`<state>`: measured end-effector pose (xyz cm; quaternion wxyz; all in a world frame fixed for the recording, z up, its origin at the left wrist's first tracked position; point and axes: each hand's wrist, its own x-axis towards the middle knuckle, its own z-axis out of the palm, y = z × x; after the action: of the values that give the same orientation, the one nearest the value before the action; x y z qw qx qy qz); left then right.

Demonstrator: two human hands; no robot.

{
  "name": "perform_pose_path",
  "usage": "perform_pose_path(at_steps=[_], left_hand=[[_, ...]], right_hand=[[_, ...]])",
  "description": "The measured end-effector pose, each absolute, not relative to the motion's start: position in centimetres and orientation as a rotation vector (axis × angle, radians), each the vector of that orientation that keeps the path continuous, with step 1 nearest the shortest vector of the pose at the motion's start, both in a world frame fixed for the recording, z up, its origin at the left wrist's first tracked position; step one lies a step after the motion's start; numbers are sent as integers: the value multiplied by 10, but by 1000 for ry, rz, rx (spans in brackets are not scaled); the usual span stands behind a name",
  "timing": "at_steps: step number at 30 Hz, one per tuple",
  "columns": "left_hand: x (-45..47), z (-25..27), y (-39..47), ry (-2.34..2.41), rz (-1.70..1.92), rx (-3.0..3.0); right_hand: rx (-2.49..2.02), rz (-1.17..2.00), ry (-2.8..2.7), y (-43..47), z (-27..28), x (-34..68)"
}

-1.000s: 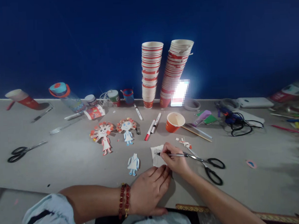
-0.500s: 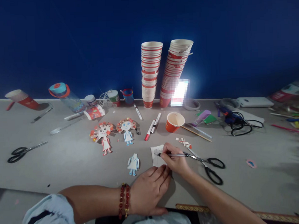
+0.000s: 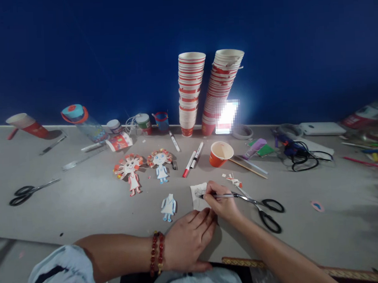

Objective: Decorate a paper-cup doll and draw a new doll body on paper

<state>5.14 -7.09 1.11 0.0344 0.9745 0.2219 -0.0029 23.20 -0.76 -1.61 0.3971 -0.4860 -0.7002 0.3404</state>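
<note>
A pen (image 3: 221,195) is pinched in my right hand (image 3: 222,202), its tip on a small white piece of paper (image 3: 197,203) that bears dark drawn lines. My left hand (image 3: 191,239) lies flat with its fingers stretched, the fingertips at the paper's lower edge. To the left of the paper lies a headless paper doll body (image 3: 168,206) with blue edging. Further back are two paper dolls, one edged in red (image 3: 134,181) and one in blue (image 3: 162,172). Black-handled scissors (image 3: 263,207) lie just right of my right hand, partly behind it.
Two tall stacks of paper cups (image 3: 192,83) stand by the blue wall, near a bright blurred screen (image 3: 227,117). A cut orange cup (image 3: 220,156), markers (image 3: 189,164) and paper scraps (image 3: 233,181) lie beyond the paper. Other scissors (image 3: 28,192) rest far left, below a bottle (image 3: 84,123).
A few more dark lines show on the paper, and the pen tip has shifted slightly. My left hand has stayed in place.
</note>
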Motion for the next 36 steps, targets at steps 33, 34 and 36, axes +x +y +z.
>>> perform_pose_path(at_steps=[33, 34, 36], left_hand=[[51, 9, -72, 698, 0, 3010], [51, 9, -72, 699, 3, 3012], [51, 8, -72, 702, 10, 3015]], right_hand=[[-1188, 929, -1761, -8, -14, 233], [-1185, 936, -1760, -8, -14, 233], [-1176, 939, -1762, -8, -15, 233]])
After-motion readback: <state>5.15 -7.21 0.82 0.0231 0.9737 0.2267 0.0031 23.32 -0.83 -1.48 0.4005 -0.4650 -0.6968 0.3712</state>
